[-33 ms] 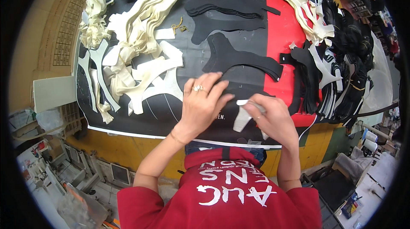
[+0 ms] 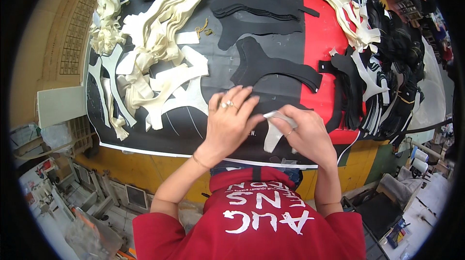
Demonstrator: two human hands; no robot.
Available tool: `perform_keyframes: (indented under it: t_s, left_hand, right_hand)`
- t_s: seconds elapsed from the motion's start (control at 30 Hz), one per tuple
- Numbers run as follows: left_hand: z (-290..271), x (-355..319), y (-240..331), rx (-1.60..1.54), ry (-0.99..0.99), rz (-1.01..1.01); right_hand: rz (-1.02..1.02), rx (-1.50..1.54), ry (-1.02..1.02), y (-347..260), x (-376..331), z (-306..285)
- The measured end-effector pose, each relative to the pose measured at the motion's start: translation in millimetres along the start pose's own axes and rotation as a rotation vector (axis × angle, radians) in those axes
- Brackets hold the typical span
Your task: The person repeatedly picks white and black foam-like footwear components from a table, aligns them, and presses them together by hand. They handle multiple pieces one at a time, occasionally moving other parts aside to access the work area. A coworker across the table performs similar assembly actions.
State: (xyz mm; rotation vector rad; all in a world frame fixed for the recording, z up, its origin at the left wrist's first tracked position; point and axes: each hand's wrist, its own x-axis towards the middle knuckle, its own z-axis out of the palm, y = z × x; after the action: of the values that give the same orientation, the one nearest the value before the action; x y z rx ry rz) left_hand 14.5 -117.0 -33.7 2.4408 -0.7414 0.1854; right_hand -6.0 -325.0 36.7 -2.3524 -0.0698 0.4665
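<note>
White fabric piece [image 2: 273, 136] is clamped between the right hand's [image 2: 305, 131] thumb and fingers, over the bench's [image 2: 160, 141] near edge. The left hand's [image 2: 231, 119] thumb has been brought to its tip, fingers apart; both hands are thus engaged.

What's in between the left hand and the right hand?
In the head view, a small white piece is there, held by the right hand, its top end close to the left hand.
</note>
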Motion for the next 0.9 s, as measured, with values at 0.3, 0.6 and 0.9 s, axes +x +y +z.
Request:
perform_keyframes:
  t_s: [0.3, 0.6, 0.9]
  left_hand:
    - [0.7, -25.6, 4.7, -0.091, -0.268, 0.022]
    - [-2.8, -22.3, 9.0, -0.209, -0.08, -0.028]
    - [-13.2, 1.8, -31.2, 0.148, -0.155, -0.035]
  right_hand:
    - [-0.15, -0.131, 0.067, -13.1, 21.3, 22.8]
    - [0.156, 0.014, 0.148, -9.6, 21.9, 25.6]
    - [0.1, -0.092, 0.253, -7.6, 40.9, 39.7]
